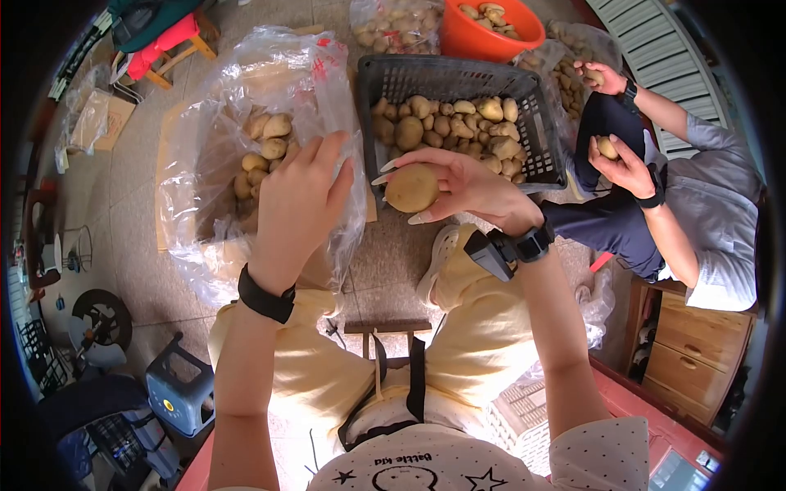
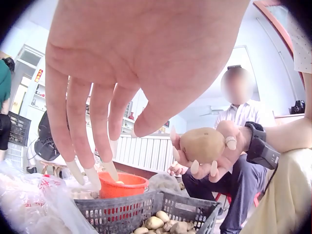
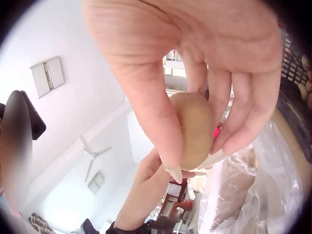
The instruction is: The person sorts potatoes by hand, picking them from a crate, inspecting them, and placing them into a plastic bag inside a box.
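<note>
My right hand (image 1: 479, 192) grips a large potato (image 1: 412, 188) between thumb and fingers, in front of the black crate (image 1: 385, 78). In the right wrist view the thumb lies along one side of the potato (image 3: 195, 129), with fingers round the other. My left hand (image 1: 303, 209) hangs over the near side of a plastic-lined box (image 1: 184, 196) with potatoes (image 1: 274, 127) in it. Seen from the left wrist, the left hand (image 2: 122, 63) has its fingers extended downward and holds nothing, apart from the potato (image 2: 202, 145) in the right hand.
Many potatoes (image 1: 454, 123) fill the black crate. An orange bucket (image 1: 491, 41) of potatoes and several plastic bags (image 1: 397, 24) stand behind it. At the right a seated person (image 1: 704, 196) holds a potato in each hand. A blue stool (image 1: 182, 389) stands at the left.
</note>
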Action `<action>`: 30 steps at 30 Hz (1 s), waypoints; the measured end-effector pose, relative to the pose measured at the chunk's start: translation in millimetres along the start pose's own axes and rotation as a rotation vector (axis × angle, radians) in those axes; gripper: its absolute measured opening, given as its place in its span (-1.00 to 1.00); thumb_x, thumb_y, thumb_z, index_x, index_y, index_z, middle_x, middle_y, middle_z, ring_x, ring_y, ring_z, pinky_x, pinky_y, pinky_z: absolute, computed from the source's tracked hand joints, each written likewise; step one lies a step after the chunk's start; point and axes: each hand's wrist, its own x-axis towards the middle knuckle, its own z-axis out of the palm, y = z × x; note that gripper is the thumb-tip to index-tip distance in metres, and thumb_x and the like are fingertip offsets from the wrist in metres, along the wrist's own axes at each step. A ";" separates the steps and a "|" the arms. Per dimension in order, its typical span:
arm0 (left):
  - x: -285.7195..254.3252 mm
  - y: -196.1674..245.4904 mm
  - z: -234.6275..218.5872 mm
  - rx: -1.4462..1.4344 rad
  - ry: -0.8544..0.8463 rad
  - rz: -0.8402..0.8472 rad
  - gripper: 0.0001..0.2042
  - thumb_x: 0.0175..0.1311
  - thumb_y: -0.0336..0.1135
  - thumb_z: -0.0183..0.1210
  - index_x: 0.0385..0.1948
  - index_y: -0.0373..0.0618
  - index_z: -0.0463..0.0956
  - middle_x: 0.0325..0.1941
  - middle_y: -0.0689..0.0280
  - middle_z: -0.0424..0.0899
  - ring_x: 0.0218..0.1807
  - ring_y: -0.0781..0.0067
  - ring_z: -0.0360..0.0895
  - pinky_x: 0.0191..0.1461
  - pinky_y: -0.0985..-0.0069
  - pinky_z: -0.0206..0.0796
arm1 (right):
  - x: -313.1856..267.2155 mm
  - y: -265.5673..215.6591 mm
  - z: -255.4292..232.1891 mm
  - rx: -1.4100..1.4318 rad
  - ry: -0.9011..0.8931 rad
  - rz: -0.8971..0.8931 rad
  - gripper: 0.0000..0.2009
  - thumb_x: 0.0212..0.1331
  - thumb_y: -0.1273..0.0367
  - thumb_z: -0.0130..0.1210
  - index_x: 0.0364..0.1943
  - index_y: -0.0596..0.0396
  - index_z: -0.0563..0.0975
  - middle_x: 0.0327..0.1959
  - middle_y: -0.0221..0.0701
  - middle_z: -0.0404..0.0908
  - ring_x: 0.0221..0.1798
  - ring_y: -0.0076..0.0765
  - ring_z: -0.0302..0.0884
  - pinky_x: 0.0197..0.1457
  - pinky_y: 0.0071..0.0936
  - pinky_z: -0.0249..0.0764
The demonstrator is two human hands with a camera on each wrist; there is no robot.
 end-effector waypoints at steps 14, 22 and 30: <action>0.8 1.0 -1.8 -0.004 0.008 0.006 -0.76 0.25 -0.29 0.09 -0.08 -0.11 0.47 -0.30 0.22 0.59 -0.28 0.15 0.58 -0.28 0.27 0.45 | 6.8 8.9 0.2 -0.003 0.026 -0.004 -0.45 0.11 0.53 0.20 0.22 0.24 0.30 0.11 -0.28 0.50 0.16 -0.42 0.48 0.19 -0.50 0.44; 0.8 -0.7 -6.0 -0.047 0.016 -0.032 -0.77 0.26 -0.34 0.10 -0.05 -0.04 0.47 -0.26 0.24 0.63 -0.27 0.08 0.59 -0.24 0.25 0.41 | 3.4 -1.1 8.3 0.008 0.060 0.066 -0.51 0.38 0.14 -0.06 0.20 0.26 0.31 0.09 -0.15 0.53 0.14 -0.25 0.52 0.18 -0.46 0.42; 1.1 0.7 -7.3 -0.085 -0.017 -0.065 -0.77 0.27 -0.34 0.09 -0.05 -0.06 0.48 -0.24 0.23 0.63 -0.26 0.11 0.60 -0.22 0.27 0.42 | 9.3 1.6 11.5 0.097 0.139 0.181 -0.42 0.41 -0.03 -0.24 0.12 0.26 0.38 -0.03 -0.13 0.61 0.07 -0.25 0.57 0.13 -0.45 0.43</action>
